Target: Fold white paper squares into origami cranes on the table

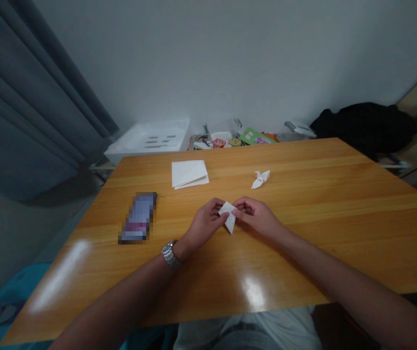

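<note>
Between my two hands is a small folded white paper (231, 223), kite-shaped, with its long point toward me. My left hand (208, 219), with a metal watch (171, 254) on the wrist, pinches the paper's left edge with the thumb on top. On the opposite edge my right hand (255, 214) grips it, thumb also on top and fingers curled behind. Beyond my right hand a folded paper crane (260, 180) lies on the wooden table (321, 194).
Folded lined sheets (188, 172) lie toward the back left of the table. A phone (138, 217) with a blurred screen rests at the left. Past the far edge are a white plastic tray (131, 141), a green booklet (254, 136) and a black cloth heap (365, 126).
</note>
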Available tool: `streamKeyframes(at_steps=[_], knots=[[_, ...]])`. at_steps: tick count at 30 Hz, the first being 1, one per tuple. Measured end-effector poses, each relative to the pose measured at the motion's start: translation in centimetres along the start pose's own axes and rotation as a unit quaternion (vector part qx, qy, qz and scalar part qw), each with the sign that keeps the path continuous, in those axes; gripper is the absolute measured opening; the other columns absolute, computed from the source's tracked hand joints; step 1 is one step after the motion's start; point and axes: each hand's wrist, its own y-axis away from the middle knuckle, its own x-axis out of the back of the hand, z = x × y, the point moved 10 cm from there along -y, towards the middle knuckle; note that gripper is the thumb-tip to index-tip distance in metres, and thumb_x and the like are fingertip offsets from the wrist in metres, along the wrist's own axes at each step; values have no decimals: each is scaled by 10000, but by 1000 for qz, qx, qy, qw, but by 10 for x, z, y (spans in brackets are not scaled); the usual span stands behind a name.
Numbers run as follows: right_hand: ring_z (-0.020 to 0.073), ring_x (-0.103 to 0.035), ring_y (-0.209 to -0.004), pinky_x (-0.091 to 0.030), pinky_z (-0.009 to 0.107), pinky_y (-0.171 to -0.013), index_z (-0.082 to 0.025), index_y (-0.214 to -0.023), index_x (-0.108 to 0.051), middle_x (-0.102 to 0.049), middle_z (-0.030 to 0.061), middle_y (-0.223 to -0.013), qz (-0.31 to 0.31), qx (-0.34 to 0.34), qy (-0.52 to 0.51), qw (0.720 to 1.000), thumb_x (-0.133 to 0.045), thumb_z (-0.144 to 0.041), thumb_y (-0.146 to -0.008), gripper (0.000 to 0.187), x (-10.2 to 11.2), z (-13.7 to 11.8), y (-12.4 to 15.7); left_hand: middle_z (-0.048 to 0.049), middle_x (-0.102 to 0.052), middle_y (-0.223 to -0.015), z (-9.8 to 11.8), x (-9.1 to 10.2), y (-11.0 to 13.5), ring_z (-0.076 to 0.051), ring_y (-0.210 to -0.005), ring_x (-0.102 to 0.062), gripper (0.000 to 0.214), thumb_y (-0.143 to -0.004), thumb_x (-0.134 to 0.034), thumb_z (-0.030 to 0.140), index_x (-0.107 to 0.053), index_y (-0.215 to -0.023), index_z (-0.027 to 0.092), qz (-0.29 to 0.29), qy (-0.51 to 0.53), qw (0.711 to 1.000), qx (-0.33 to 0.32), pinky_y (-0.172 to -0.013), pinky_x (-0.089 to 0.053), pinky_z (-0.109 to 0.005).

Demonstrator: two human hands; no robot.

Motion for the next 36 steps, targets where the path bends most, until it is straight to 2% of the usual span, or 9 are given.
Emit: streamKeyframes(at_steps=[9,15,19,24,31,36], knots=[[188,-676,-820,-537,321,-766,-188,-945,-652,-718,47,-898,18,22,42,999,-672,-379,-879,203,1,-10,3,-43,-716,-912,6,0,1,-164,-810,-688,201,-896,-659,341,-621,-971,157,12,-11,1000,17,-721,-556,-262],[185,-663,-790,-530,311,-739,-184,-920,-660,-713,46,-868,32,26,62,997,-673,-404,-878,225,3,-13,5,-1,-665,-796,4,3,2,-139,-716,-646,236,-903,-648,390,-554,-875,175,18,-25,999,9,-621,-503,-222],[181,-656,-784,-531,305,-731,-189,-909,-650,-704,42,-859,33,32,55,997,-667,-414,-887,227,3,-15,5,-10,-652,-817,6,2,2,-137,-731,-632,253,-917,-636,410,-553,-882,174,16,-23,1000,-4,-646,-500,-231],[173,-648,-790,-534,299,-729,-205,-986,-641,-685,30,-865,32,48,36,998,-652,-388,-899,203,2,-18,5,-43,-665,-928,13,1,2,-156,-838,-647,253,-924,-634,404,-581,-1010,172,17,1,1000,-25,-755,-531,-268],[178,-649,-800,-534,317,-759,-207,-919,-651,-691,29,-857,39,52,58,996,-655,-357,-885,154,5,-21,5,-41,-682,-868,10,2,3,-159,-801,-656,267,-914,-653,431,-589,-914,171,12,5,1000,-19,-721,-532,-269],[179,-653,-804,-532,315,-756,-208,-924,-647,-695,29,-863,41,54,51,996,-655,-330,-880,130,6,-20,5,-57,-699,-898,12,2,3,-160,-811,-671,248,-921,-650,407,-608,-944,163,8,8,1000,-21,-719,-539,-263]])
